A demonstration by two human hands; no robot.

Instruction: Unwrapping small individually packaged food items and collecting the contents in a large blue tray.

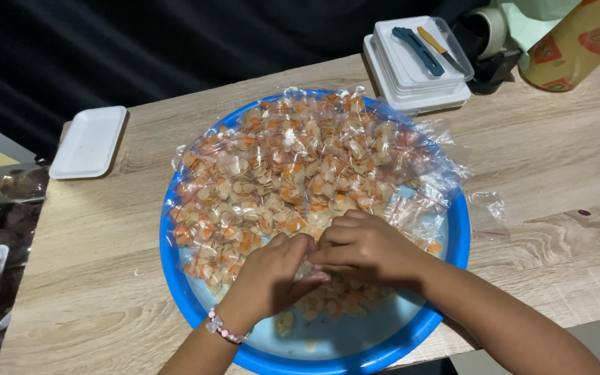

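A large round blue tray (453, 243) lies on the wooden table (105, 229), heaped with several small clear bags (293, 167) of pale orange-and-cream slices. Loose slices (335, 295) lie at the tray's near side. My left hand (272, 274), with a pink bead bracelet on the wrist, and my right hand (366, 246) meet over the loose slices. Both have fingers curled together around a small clear bag, mostly hidden between them.
An empty clear bag (487, 208) lies on the table right of the tray. A white foam tray (89, 141) sits at far left. A stack of white trays (414, 66) holding two small knives stands at the back, beside a tape roll (484, 31) and a brown roll (578, 45).
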